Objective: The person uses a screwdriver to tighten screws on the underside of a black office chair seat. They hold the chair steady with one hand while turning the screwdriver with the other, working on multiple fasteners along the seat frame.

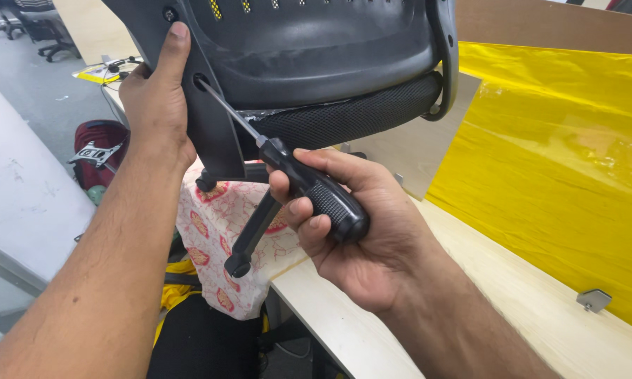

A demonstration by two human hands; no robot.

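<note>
A black office chair [309,49] lies tipped on a light wooden desk [512,309], its plastic back shell and mesh seat edge facing me. My left hand [154,98] grips the chair's black back bracket, thumb up beside a screw head. My right hand [344,224] holds a black-handled screwdriver [316,189]. Its metal shaft runs up and left, and the tip sits in a hole in the bracket [202,83].
A yellow translucent divider panel [561,161] stands on the desk at the right, with a metal clip [594,300] at its base. A patterned white-and-red cloth [217,238] hangs off the desk edge. A maroon bag [98,151] sits on the floor at the left. A chair base leg with a castor [249,235] sticks out below.
</note>
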